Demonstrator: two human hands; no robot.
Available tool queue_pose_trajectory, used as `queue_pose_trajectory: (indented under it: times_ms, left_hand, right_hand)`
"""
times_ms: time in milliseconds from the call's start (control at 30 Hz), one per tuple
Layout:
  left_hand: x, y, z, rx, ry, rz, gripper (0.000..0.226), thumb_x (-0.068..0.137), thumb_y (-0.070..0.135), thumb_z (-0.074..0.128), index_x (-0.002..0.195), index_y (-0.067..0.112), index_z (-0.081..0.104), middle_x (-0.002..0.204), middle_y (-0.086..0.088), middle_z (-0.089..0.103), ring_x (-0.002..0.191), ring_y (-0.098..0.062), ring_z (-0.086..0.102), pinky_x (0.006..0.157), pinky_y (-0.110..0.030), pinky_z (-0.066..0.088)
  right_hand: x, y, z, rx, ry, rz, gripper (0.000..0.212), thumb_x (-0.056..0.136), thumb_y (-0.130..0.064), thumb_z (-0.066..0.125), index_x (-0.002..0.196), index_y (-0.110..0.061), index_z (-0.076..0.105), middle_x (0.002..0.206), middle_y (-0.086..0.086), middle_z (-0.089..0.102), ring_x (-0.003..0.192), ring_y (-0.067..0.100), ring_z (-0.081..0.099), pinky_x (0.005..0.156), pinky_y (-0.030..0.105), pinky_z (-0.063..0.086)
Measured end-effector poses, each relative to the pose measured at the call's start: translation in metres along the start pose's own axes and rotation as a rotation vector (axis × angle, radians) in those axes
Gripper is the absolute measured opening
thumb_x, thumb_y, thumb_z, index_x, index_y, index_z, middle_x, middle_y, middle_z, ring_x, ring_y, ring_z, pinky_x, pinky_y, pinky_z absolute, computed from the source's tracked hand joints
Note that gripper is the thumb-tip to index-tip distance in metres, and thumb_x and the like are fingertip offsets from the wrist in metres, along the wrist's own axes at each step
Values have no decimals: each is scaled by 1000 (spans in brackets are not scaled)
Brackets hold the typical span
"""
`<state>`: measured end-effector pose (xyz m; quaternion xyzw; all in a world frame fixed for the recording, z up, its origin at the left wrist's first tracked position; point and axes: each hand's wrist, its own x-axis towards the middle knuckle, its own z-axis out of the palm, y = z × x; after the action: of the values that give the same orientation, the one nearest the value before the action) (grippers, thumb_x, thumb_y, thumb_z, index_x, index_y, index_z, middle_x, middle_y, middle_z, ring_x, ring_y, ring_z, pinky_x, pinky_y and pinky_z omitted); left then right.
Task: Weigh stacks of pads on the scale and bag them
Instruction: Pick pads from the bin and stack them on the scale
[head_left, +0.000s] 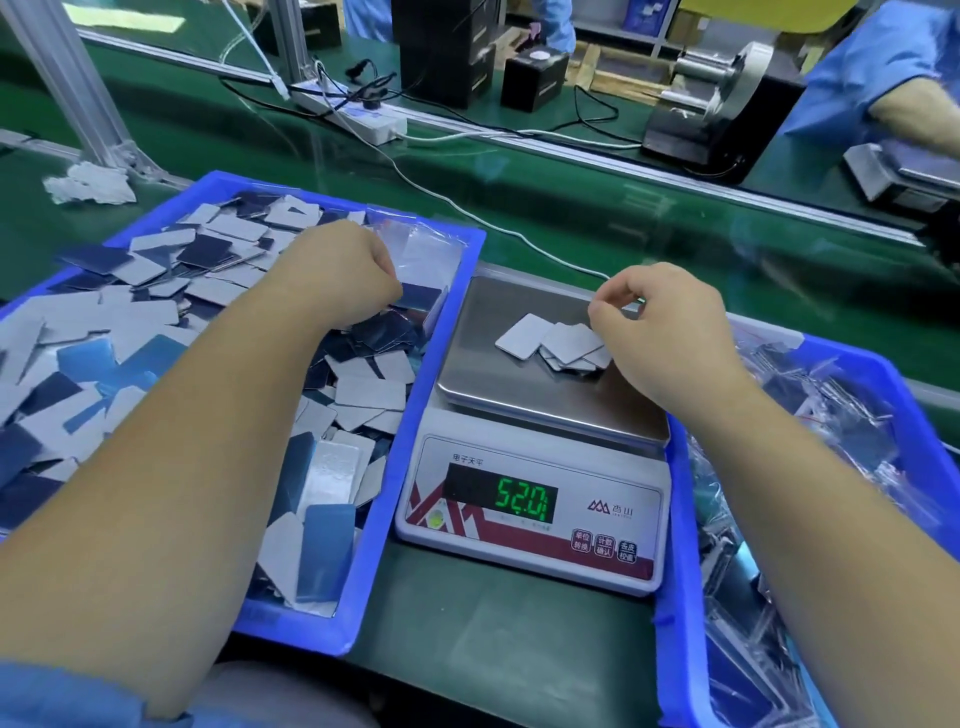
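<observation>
Pads (558, 343) fanned loosely on scale (550, 364), display near 52. Right hand (660, 332) curled above, pinching nothing visible; left hand (345, 275) fisted in bin (363, 519), contents hidden. Best squared before bagging.

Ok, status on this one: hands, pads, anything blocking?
Left hand curled over the left bin, grip unclear. Right hand curled above the scale, seemingly empty. Small pad pile on the pan, display 52.0. Nothing blocking.
</observation>
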<state>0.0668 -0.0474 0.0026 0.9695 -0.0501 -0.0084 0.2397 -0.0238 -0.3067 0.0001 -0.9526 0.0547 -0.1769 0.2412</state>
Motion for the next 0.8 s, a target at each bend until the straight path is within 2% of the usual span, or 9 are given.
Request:
queue_pose_trajectory:
  times_ms: [67, 133, 200, 333, 433, 533, 633, 733, 800]
  left_hand:
    - [-3, 7, 2, -61, 64, 68, 14, 87, 20, 58, 81, 24, 69, 77, 11, 63, 74, -12, 57, 60, -26, 41]
    - [-8, 18, 6, -178, 109, 160, 14, 87, 22, 57, 81, 27, 68, 71, 12, 61, 66, -4, 54, 58, -23, 40]
    - [-15, 28, 12, -272, 102, 261, 12, 86, 26, 58, 81, 30, 68, 70, 13, 61, 60, 1, 52, 58, -19, 40]
    - [-22, 44, 29, -258, 44, 458, 7, 90, 36, 64, 90, 32, 69, 80, 10, 58, 68, 8, 49, 65, -13, 36]
    - [-24, 49, 40, -187, -40, 503, 34, 90, 51, 63, 117, 31, 68, 94, 10, 49, 85, 0, 51, 79, -24, 39]
    - [-26, 51, 45, -132, -106, 496, 61, 88, 62, 58, 139, 28, 55, 107, 7, 42, 108, -10, 44, 90, -28, 36]
    - [-27, 52, 45, -119, -101, 494, 57, 88, 58, 60, 137, 29, 58, 107, 10, 41, 113, -9, 37, 92, -27, 31]
    - [-29, 53, 42, -113, -127, 487, 47, 86, 54, 63, 127, 31, 65, 107, 10, 44, 117, -11, 37, 98, -30, 34]
    - [-30, 54, 41, -103, -151, 485, 42, 85, 52, 64, 123, 34, 65, 107, 11, 45, 116, -12, 37, 97, -29, 34]
  right_hand:
    - [0, 0, 0, -12, 4, -10, 12, 86, -26, 59, 78, -30, 68, 92, -5, 64, 87, 13, 54, 72, 24, 32]
    - [0, 0, -1, -19, 13, -13, 13, 86, -25, 59, 78, -30, 68, 91, -6, 63, 86, 12, 53, 71, 24, 31]
    - [0, 0, -1, -22, 19, -10, 13, 86, -25, 59, 79, -29, 69, 90, -6, 62, 86, 13, 53, 72, 24, 32]
    - [1, 1, -4, -28, 12, -30, 12, 87, -24, 59, 82, -28, 70, 91, -5, 62, 82, 13, 53, 73, 25, 34]
    - [2, 3, -9, -48, -8, -73, 9, 87, -26, 62, 85, -29, 69, 91, -7, 61, 80, 11, 51, 73, 25, 33]
    - [4, 7, -13, -35, -36, -105, 6, 87, -32, 66, 92, -30, 69, 89, -13, 56, 76, 0, 48, 72, 21, 32]
    - [5, 12, -15, 2, -82, -130, 14, 87, -37, 68, 100, -32, 70, 88, -20, 51, 75, -13, 45, 68, 8, 31]
    - [5, 15, -14, 5, -170, -148, 25, 85, -46, 67, 106, -33, 69, 94, -22, 51, 77, -17, 46, 69, 8, 31]
    - [4, 15, -12, 1, -240, -154, 32, 83, -49, 67, 110, -33, 69, 96, -21, 52, 81, -18, 46, 70, 7, 32]
